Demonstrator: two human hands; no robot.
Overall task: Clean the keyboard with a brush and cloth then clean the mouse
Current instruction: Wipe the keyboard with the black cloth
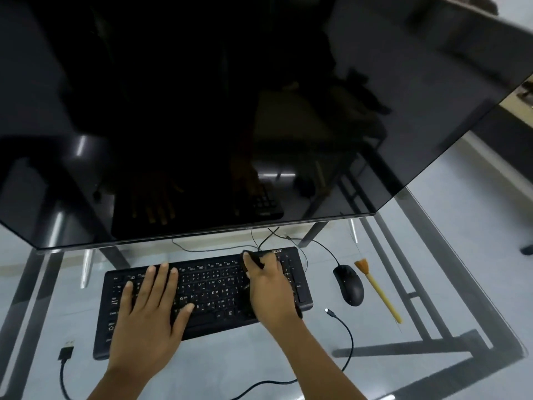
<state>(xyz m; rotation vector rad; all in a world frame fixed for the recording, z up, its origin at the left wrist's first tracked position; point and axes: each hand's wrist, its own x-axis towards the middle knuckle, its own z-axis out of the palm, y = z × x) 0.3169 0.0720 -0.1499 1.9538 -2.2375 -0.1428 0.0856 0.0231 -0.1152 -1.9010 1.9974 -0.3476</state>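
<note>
A black keyboard [213, 287] lies on the glass desk [450, 272] below the monitor. My left hand [147, 310] rests flat on its left half, fingers spread over the keys. My right hand [271, 293] is on the keyboard's right part and grips a dark cloth [255, 259], which it presses on the keys near the top edge. The black mouse [349, 284] sits to the right of the keyboard, untouched. Beside the mouse lies the brush [380, 295], with a yellow handle and orange bristles pointing away from me.
A large dark monitor [202, 111] overhangs the back of the desk, close above the keyboard's far edge. A loose black cable has its USB plug [65, 352] at the front left and a small plug [330, 312] near the keyboard's right corner. Thin wires run behind the keyboard.
</note>
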